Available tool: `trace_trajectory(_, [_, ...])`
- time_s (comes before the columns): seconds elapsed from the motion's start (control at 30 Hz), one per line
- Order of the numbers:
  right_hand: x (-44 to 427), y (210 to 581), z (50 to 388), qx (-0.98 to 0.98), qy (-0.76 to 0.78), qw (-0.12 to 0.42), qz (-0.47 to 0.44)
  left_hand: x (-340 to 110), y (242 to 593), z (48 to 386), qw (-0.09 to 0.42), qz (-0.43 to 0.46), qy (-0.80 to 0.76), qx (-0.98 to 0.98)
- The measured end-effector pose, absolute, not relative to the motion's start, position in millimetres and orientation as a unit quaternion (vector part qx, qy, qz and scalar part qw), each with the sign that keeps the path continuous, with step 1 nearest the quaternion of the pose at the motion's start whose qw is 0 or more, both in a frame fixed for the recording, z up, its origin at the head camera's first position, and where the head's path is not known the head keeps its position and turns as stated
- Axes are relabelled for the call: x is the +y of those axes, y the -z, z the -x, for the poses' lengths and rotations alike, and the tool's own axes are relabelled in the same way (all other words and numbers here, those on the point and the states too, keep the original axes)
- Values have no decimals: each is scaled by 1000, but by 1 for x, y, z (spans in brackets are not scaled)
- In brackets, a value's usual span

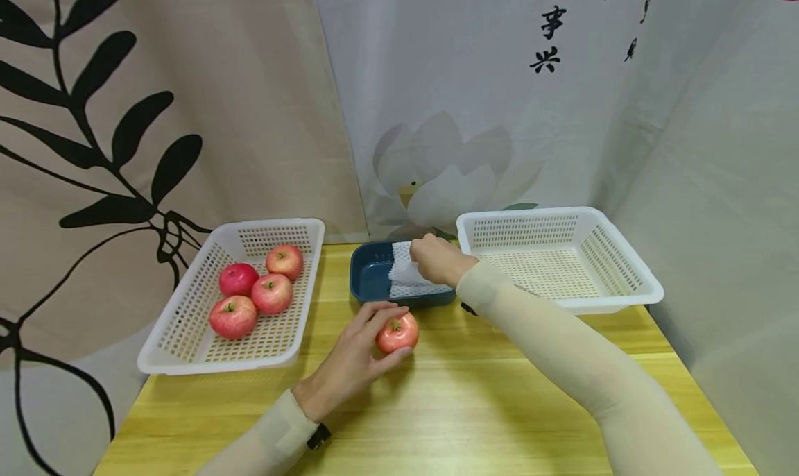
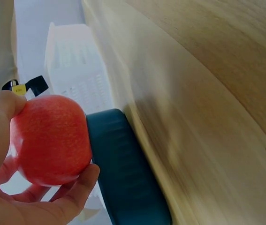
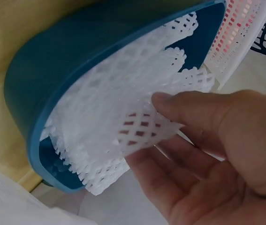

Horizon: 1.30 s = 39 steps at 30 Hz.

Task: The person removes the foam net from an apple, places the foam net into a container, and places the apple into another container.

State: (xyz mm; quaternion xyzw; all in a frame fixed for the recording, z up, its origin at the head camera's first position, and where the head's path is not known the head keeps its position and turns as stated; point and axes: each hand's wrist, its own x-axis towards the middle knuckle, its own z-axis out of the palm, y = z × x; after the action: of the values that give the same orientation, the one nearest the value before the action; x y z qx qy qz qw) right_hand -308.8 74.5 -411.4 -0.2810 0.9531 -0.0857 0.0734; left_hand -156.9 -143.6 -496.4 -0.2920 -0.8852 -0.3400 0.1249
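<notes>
My left hand (image 1: pixel 349 365) grips a red apple (image 1: pixel 397 333) in front of the blue bin, thumb on one side and fingers on the other. In the left wrist view the same apple (image 2: pixel 52 140) sits between thumb and fingertips, above the wood. My right hand (image 1: pixel 440 259) is over the blue bin (image 1: pixel 372 271). In the right wrist view its thumb and fingers pinch the edge of a white foam net sleeve (image 3: pixel 140 126). More white foam nets (image 3: pixel 104 171) lie in the bin under it.
At the left stands a white basket (image 1: pixel 150 354) with several red apples (image 1: pixel 233 316) inside. Another white basket (image 1: pixel 624 302) is at the back right, beyond my right forearm. All rest on a wooden table (image 1: pixel 474 406), with a printed curtain (image 1: pixel 268 115) behind.
</notes>
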Motion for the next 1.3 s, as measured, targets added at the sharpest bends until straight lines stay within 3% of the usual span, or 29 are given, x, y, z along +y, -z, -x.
trace_trajectory(0.67, [74,421,312,923,58,250,288,-142,497,158,117,290,343,-886])
trace_trajectory(1.07, [80,421,306,921,75,242,295,-141,495,158,114,289,342,-887])
trace_trajectory(1.3, [92,412,304,922,89,209,313,-140,494,158,126,299,343,-882])
